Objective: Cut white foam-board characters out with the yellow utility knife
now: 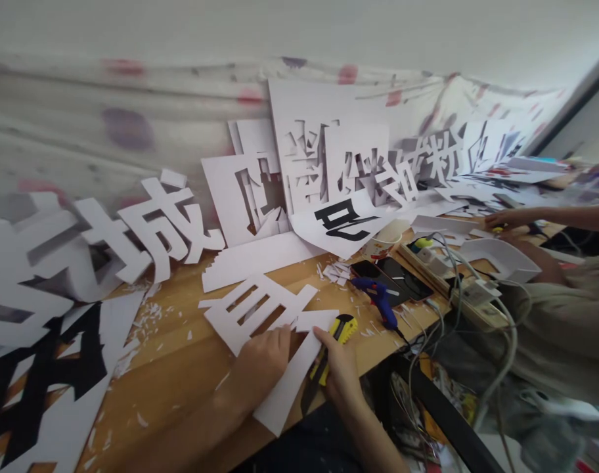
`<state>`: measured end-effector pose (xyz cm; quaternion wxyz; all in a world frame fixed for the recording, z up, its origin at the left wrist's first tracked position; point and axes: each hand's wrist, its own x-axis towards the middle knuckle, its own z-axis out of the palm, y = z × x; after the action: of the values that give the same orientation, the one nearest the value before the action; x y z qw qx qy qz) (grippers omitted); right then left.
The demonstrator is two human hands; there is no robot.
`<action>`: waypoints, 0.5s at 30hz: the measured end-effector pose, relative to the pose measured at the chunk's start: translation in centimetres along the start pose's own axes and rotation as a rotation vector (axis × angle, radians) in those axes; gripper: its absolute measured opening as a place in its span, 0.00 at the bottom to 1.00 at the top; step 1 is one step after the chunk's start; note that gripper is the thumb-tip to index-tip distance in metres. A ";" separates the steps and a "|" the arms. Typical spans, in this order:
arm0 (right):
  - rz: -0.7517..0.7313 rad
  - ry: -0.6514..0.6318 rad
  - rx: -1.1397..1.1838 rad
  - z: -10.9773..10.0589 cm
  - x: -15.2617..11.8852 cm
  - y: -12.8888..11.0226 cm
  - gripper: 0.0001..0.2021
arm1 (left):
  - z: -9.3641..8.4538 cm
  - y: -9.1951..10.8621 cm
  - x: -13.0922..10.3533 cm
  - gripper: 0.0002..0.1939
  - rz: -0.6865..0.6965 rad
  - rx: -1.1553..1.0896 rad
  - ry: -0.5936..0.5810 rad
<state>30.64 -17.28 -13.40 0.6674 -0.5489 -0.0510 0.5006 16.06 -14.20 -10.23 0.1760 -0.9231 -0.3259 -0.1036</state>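
Observation:
My left hand [264, 361] is closed at the lower edge of a white cut-out character [260, 305] lying on the wooden table; what its fingers grip is hidden. My right hand [337, 355] holds a yellow and black utility knife [343, 328], its dark blade pointing down toward the table's front edge. The fingertips of this hand are beside a white strip [287, 387], which slants between my two hands and reaches the front edge. A blue glue gun [378, 299] lies to the right of the cut-out.
White foam characters [169, 220] stand along the curtained wall. Phones [402, 279], a power strip [440, 263] with cables and paper scraps [336, 270] lie to the right. Black-and-white sheets [117, 335] cover the left side. Another person's hand [509, 218] is at the far right.

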 end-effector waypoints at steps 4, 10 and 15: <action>0.008 -0.014 0.024 0.0 0.0 -0.3 0.15 | -2.6 -2.8 -0.8 0.17 -0.423 -0.325 0.254; 0.036 -0.070 0.091 -0.3 -0.3 -0.8 0.17 | -8.1 -11.6 -3.7 0.18 -1.100 -0.479 0.296; -0.007 -0.136 0.198 0.0 -0.9 -0.9 0.19 | -6.7 -12.3 -6.2 0.27 -1.238 -0.329 0.156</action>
<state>30.73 -17.80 -12.22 0.7151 -0.4449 -0.0481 0.5370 2.94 -11.44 -2.83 -0.0368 -0.5691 -0.7642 -0.3014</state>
